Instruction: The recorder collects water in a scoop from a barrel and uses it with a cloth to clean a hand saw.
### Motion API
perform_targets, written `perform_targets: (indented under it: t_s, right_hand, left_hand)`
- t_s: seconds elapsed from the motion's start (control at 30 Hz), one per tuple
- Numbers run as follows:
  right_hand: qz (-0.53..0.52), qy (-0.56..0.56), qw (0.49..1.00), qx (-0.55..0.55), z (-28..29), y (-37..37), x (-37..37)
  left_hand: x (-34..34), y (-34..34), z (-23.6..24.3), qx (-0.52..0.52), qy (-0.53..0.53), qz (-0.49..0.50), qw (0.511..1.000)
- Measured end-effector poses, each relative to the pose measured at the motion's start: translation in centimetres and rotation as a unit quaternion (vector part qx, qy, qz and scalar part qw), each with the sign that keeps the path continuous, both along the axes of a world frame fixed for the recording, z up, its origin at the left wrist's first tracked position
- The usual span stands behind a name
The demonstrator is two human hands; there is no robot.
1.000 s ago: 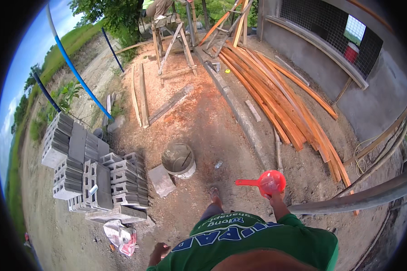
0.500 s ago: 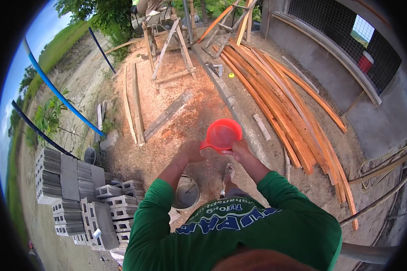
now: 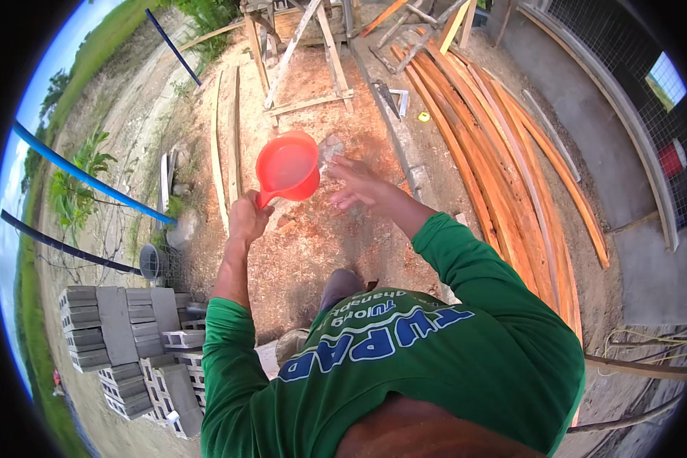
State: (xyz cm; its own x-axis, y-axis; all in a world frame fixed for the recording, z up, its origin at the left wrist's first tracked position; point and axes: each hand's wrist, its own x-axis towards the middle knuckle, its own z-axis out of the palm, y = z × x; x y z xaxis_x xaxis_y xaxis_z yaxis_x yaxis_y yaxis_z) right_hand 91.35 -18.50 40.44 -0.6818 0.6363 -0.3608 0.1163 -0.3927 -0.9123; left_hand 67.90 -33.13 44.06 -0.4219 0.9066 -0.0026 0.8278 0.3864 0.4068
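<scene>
My left hand (image 3: 248,219) is closed round the handle of a red plastic dipper (image 3: 288,164), raised in front of me with what looks like clear liquid inside. My right hand (image 3: 351,183) is just to the right of the dipper's bowl, fingers apart and empty. Both forearms reach out in green sleeves. Below the dipper lies ground (image 3: 298,252) covered in wood shavings, where my shoe (image 3: 340,286) shows. A bucket (image 3: 290,343) is mostly hidden behind my left side.
Concrete blocks (image 3: 114,320) are stacked at lower left, near blue pipes (image 3: 91,174). A wooden sawhorse (image 3: 305,103) stands ahead. Long orange boards (image 3: 481,153) lie to the right, beside a grey wall (image 3: 633,278) with a mesh window (image 3: 660,114).
The dipper passed from my right hand into my left and moved up and leftward. My right hand has released it and opened. I have stepped forward, past the bucket.
</scene>
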Motion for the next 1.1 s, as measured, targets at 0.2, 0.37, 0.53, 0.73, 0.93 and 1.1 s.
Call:
perform_targets:
  t_s: [0.2, 0.37, 0.53, 0.73, 0.93, 1.1]
  right_hand:
    - [0.016, -0.391, 0.864, 0.317, -18.1, 13.3, 11.8]
    - [-0.251, -0.584, 0.756, -0.156, -30.9, 6.2, 32.0]
    - [-0.498, -0.480, 0.654, -0.307, -26.6, 1.5, 29.5]
    - [-0.231, -0.565, 0.733, -0.301, -29.7, 12.7, 23.6]
    - [-0.280, -0.516, 0.786, -0.192, -30.0, 33.1, 19.2]
    - [-0.169, -0.551, 0.812, -0.092, -32.3, 42.0, 22.0]
  left_hand:
    - [-11.0, 13.7, 4.2, 0.040, 0.017, -0.005, 0.999]
    - [-18.2, 28.0, 9.4, 0.053, 0.018, -0.001, 0.998]
    - [-25.3, 41.5, 13.6, 0.102, 0.006, -0.016, 0.995]
    - [-30.8, 60.0, 19.6, 0.074, 0.000, -0.006, 0.997]
    - [-42.3, 74.2, 22.9, 0.132, -0.043, -0.034, 0.990]
    - [-40.4, 86.6, 23.9, 0.094, -0.085, 0.015, 0.992]
